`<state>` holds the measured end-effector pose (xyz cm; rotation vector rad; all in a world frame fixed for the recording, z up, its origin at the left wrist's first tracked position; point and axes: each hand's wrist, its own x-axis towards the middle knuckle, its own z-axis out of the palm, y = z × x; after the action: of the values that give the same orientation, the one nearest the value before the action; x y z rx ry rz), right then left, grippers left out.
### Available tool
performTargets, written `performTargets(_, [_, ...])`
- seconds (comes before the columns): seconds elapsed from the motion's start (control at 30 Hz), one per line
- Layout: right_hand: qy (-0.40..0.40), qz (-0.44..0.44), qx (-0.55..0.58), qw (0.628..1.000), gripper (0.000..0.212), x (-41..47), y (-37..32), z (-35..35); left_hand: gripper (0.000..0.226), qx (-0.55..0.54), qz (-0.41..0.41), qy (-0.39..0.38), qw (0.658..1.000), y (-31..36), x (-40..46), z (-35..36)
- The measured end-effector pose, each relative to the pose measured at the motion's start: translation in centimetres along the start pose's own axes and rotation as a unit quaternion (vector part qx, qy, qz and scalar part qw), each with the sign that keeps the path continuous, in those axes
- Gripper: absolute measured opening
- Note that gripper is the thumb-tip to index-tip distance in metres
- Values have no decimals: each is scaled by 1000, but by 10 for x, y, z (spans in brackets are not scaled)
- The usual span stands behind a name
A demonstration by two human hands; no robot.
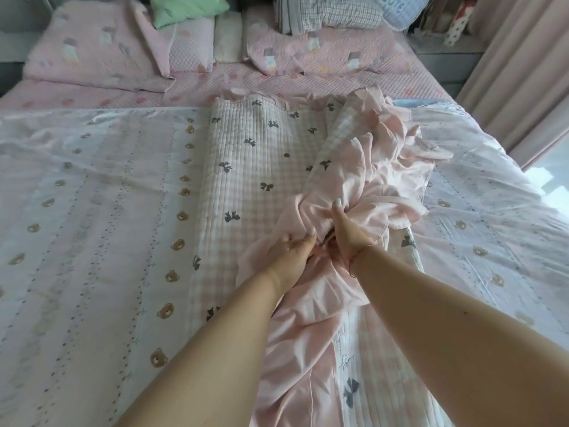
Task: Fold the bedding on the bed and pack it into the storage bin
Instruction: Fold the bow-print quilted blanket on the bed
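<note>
**Arms and hands**

I see two bare forearms, no sleeves. Right hand (346,232) has a thin red string bracelet (358,257) at the wrist. Pale polished nails on both; left hand (292,251) wears nothing I can make out.

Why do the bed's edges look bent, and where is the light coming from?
Head view: the wide-angle lens bows the bed's far edge and stretches the forearms; soft daylight enters by the curtain at right, leaving glare on the white bear-print cover; the pillows at the top look slightly blurred, while both hands gripping the pink sheet stay sharp.
</note>
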<state>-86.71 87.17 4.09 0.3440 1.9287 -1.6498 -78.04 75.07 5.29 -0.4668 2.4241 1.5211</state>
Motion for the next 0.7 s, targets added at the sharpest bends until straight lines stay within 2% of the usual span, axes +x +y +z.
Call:
performTargets(0.1, [-48, 16, 33, 998, 69, -11, -8, -1, 75, -13, -33, -75, 997, 6, 15, 9])
performTargets(0.2, [-96, 9, 68, 993, 75, -4, -14, -10, 67, -31, -45, -54, 997, 5, 28, 15])
performTargets(0.3, [-37, -37, 82, 995, 75, -2, -21, -18, 66, 85, -50, -37, 994, 1, 39, 20])
performTargets(0.4, [42, -83, 115, 989, 70, 3, -19, -27, 77, 287, -10, -94, 953, 1, 46, 28])
performTargets(0.47, [81, -100, 109, 986, 68, 7, -13, -30, 91, 363, 0, -98, 927, -6, 51, 35])
performTargets(0.5, [102, -116, 93, 984, 67, 7, -10, -31, 89, 372, 3, -77, 925, -9, 53, 34])
performTargets(0.57, [151, -155, 57, 975, 63, 6, -5, -33, 73, 343, 23, -31, 938, -13, 56, 28])
performTargets(0.63, [201, -191, 37, 960, 56, 3, -4, -34, 61, 255, 30, 4, 966, -10, 56, 13])
performTargets(0.7, [231, -212, 28, 949, 49, 3, -5, -36, 56, 156, 3, 57, 986, -9, 58, -9])
